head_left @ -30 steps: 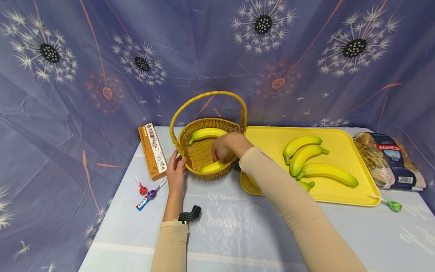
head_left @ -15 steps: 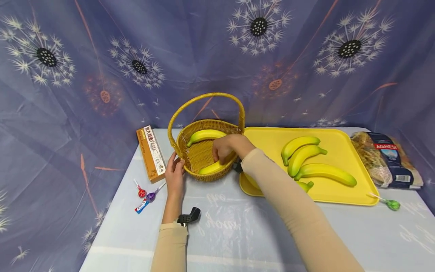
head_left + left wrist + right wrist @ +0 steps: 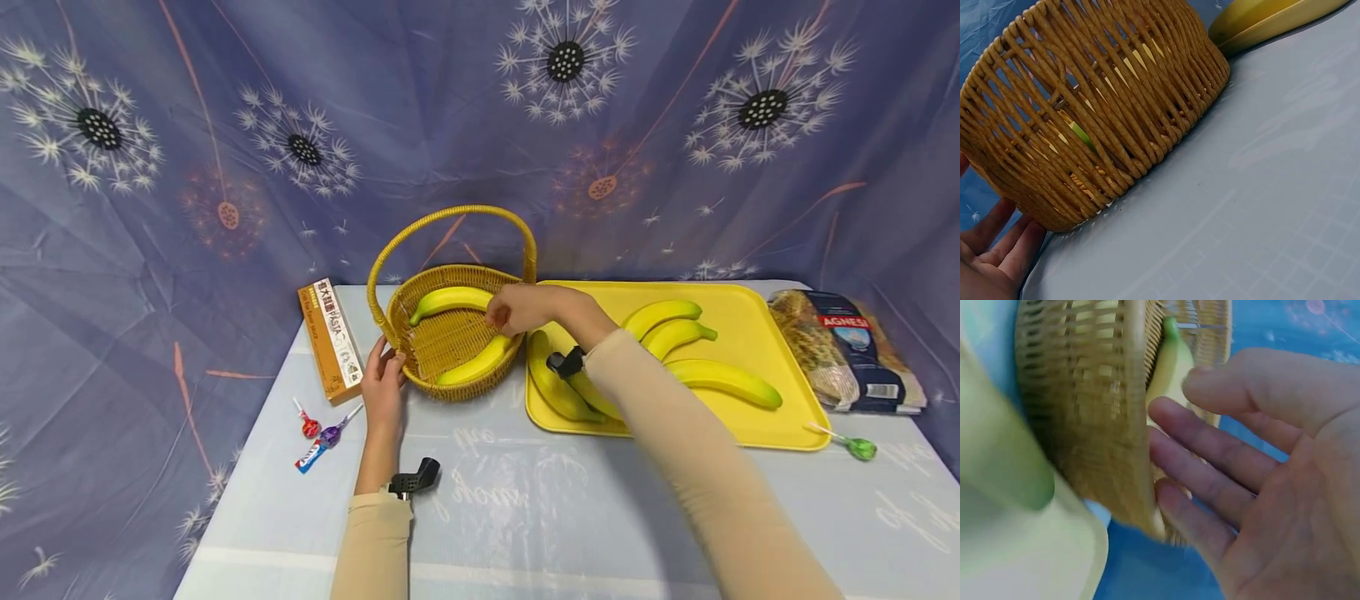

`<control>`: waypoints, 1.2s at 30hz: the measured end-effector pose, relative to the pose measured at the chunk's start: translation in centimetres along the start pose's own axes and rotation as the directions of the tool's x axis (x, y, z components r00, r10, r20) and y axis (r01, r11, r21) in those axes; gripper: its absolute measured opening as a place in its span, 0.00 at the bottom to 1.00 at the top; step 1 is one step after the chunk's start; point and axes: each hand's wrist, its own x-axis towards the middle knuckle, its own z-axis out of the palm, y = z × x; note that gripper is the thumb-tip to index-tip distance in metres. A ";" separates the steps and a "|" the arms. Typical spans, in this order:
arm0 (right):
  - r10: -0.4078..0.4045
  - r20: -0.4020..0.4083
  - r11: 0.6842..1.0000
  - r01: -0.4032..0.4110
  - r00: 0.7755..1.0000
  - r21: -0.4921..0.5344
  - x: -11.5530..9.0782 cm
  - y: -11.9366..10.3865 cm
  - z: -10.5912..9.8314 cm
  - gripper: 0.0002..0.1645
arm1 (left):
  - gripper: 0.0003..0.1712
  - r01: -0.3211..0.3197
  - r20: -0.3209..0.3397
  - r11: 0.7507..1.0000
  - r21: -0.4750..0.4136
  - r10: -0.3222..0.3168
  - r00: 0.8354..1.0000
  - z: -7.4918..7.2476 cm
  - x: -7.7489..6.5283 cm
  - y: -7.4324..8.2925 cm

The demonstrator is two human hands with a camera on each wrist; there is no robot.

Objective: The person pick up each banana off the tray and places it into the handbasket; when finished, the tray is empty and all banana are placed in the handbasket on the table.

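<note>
Nearest, the left hand [image 3: 384, 388] rested with fingers straight against the outside of the wicker basket [image 3: 441, 340], and just inside its near wall lay the nearer banana [image 3: 477, 363], its long axis slanting from near left to far right; it was probably light, firm and smooth enough to slip, best held round its middle. Beyond, the right hand [image 3: 525, 307] hung at the right rim, loosely spread and empty. Farthest, the second banana [image 3: 452, 298] lay nearly crosswise along the far wall, its left end bent nearward.

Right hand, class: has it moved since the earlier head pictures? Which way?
Yes: against the basket, the right hand has moved up and rightward in the head view.
</note>
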 end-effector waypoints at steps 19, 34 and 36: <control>0.182 -0.263 0.978 -0.202 0.947 -0.053 -12.3 9.9 -3.2 0.20 | 0.29 -0.003 -0.019 1.000 0.026 0.003 1.000 -0.5 0.7 -1.7; 0.424 -0.284 0.879 -0.466 0.860 -0.097 -15.6 16.1 -1.0 0.22 | 0.30 0.019 0.001 1.000 0.000 -0.019 1.000 -0.5 0.8 -1.6; 0.411 -0.300 0.886 -0.455 0.861 -0.091 -15.5 16.3 -0.7 0.22 | 0.30 0.017 0.008 1.000 0.006 -0.017 1.000 -0.5 0.5 -1.2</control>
